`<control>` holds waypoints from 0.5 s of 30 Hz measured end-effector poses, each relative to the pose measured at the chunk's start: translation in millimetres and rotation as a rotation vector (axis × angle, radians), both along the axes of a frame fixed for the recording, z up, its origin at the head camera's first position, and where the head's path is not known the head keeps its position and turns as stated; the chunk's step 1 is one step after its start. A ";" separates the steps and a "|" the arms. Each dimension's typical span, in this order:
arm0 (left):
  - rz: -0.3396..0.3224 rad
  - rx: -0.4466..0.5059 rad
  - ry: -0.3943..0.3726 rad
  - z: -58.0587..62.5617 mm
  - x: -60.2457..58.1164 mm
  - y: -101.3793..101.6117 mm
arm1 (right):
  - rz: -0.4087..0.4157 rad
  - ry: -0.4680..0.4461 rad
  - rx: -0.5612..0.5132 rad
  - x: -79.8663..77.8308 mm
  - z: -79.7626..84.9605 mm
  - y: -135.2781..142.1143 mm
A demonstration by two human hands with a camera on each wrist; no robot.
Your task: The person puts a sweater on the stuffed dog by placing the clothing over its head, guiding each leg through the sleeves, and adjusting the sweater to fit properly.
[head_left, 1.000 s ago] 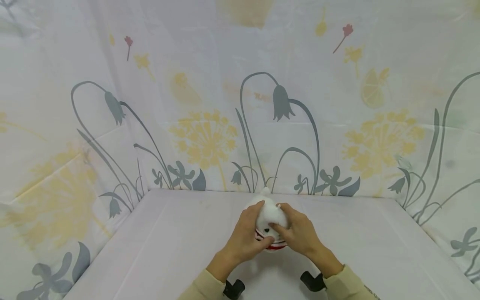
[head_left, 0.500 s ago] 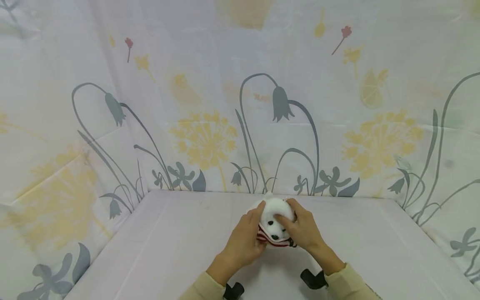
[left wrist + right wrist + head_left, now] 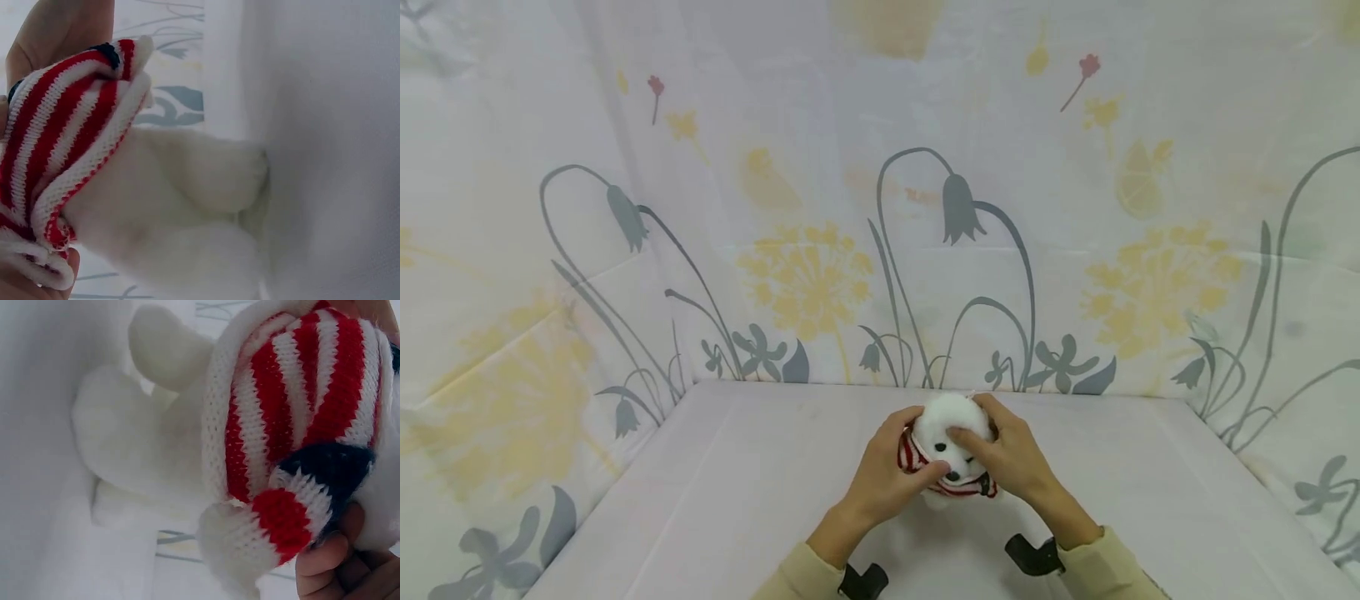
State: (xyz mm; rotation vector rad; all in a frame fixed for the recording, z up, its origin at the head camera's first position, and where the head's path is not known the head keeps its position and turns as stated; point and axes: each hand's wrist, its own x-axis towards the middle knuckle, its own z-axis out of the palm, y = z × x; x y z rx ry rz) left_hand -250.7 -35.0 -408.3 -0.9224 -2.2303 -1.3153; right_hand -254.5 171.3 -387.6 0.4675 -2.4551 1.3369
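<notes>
Between both hands a white plush animal with black eyes and nose faces the head camera. It wears a red-and-white striped knit sweater with navy bands. My left hand grips the toy's side, thumb beside the nose. From the other side my right hand holds the head, its thumb across the forehead and fingers behind. In the right wrist view, curled fingers lie at a knitted sleeve. The plush legs reach down close to the tabletop in the left wrist view.
A white-covered table lies under the toy. Behind it hangs a pale cloth printed with grey and yellow flowers. Black curved pieces sit at both wrists, by the beige sleeves.
The toy's face has turned up into view from between the hands. My left hand has shifted its hold, with the thumb coming back over beside the nose. More striped knit shows at left.
</notes>
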 end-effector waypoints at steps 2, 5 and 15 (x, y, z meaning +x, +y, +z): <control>-0.016 0.009 -0.006 0.2 0.1 0.0 | 0.008 -0.011 -0.018 0.3 0.4 -0.5; -0.038 0.015 -0.024 -0.5 -0.4 -0.8 | 0.019 -0.019 -0.045 -0.1 0.5 -0.4; -0.016 -0.114 0.009 -2.0 -1.9 -4.4 | 0.124 -0.156 -0.251 -4.7 5.4 9.0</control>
